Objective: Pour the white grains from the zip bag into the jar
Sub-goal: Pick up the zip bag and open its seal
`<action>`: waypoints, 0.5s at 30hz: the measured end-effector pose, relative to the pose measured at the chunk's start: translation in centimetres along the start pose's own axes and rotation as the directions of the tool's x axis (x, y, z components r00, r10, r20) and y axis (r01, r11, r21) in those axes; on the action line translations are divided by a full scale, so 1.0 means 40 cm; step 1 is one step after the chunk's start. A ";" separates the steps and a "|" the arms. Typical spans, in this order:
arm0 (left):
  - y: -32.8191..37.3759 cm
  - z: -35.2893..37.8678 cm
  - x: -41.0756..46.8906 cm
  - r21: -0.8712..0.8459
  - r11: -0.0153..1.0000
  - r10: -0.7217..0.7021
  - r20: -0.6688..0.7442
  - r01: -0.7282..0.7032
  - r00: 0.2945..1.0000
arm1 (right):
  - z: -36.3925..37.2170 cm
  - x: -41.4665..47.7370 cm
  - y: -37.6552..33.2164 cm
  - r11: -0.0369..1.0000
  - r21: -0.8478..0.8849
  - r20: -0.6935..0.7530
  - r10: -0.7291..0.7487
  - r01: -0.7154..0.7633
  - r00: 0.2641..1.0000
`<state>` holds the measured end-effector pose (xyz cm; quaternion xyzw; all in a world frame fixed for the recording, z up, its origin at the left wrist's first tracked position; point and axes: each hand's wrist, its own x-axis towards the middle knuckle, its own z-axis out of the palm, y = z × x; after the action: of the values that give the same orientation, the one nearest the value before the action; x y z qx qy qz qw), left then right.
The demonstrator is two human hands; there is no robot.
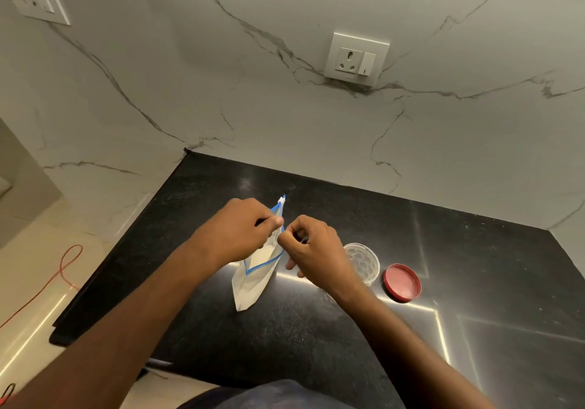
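the zip bag point(253, 277) stands upright on the black bench point(316, 339), white grains point(267, 252) showing through its parted blue-edged mouth. the left hand point(243, 229) pinches the near-left lip of the mouth, grip closed on it; the right hand point(311, 250) pinches the opposite lip, thumb and forefinger closed, other fingers loose. the clear jar point(368, 263) sits open just right of the right hand, with the red lid point(402, 282) lying flat beside it.
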<state>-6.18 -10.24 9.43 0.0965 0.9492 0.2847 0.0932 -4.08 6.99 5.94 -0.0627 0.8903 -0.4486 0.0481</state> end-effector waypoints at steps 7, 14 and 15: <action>0.030 0.017 0.088 -0.044 0.990 -0.134 -0.001 0.133 0.991 | 0.018 -0.022 -0.006 0.995 0.095 0.028 -0.031 0.028 0.999; 0.074 -0.018 0.060 -0.085 0.996 -0.042 -0.182 0.027 0.983 | -0.058 -0.036 0.057 0.954 0.298 -0.076 0.050 -0.025 0.996; 0.087 -0.033 0.052 -0.093 0.995 -0.001 -0.224 -0.020 0.975 | -0.079 -0.035 0.071 0.947 0.321 -0.102 0.064 -0.028 0.993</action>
<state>-8.04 -7.59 12.20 0.0636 0.9386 0.3389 -0.0112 -3.35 11.37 5.58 -0.0082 0.8085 -0.5882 0.0185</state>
